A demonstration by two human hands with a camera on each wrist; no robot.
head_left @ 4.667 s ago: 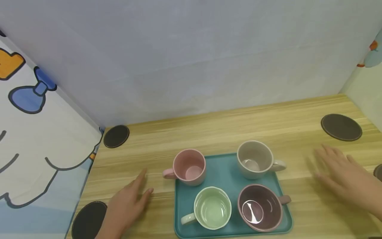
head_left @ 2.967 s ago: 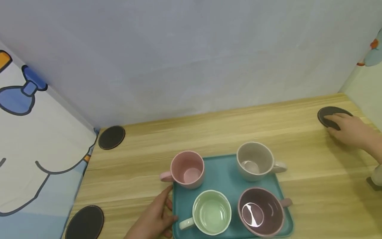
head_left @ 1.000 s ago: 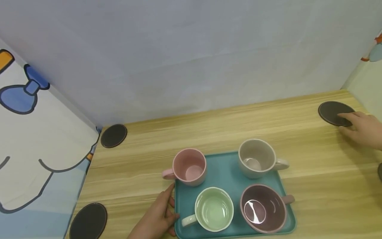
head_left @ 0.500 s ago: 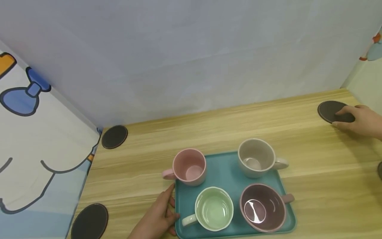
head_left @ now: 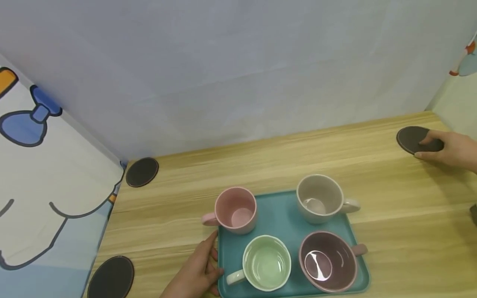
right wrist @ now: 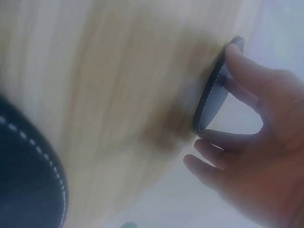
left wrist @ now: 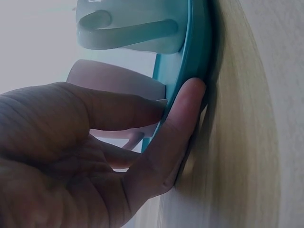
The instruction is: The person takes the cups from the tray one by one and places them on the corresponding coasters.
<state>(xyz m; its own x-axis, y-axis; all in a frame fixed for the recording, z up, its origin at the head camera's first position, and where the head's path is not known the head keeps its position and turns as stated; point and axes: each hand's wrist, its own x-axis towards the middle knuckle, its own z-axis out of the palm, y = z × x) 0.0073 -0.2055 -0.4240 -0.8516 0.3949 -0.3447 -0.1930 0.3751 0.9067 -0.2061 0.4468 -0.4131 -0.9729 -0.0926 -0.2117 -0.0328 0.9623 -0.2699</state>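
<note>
My left hand (head_left: 191,269) grips the left rim of a teal tray (head_left: 275,213); in the left wrist view, thumb and fingers pinch the tray edge (left wrist: 197,47). On the tray stand a pink mug (head_left: 236,209), a pale green mug (head_left: 266,263), an off-white mug (head_left: 320,198) and a mauve mug (head_left: 328,260), all upright. At the far right my right hand (head_left: 452,149) pinches a round black coaster (head_left: 411,138). The right wrist view has thumb and fingers at opposite edges of this stitched coaster (right wrist: 213,99). Whether it is raised off the wood I cannot tell.
More black coasters lie on the wooden table (head_left: 175,198): one at the back left (head_left: 142,171), one at the front left (head_left: 111,277), and one partly cut off at the right edge (head_left: 474,213). A white cloth wall (head_left: 238,82) rises behind the table.
Both hands were apart from things at first. The left has moved right onto the tray rim, the right up and outward to the back coaster. The mugs have stayed in place.
</note>
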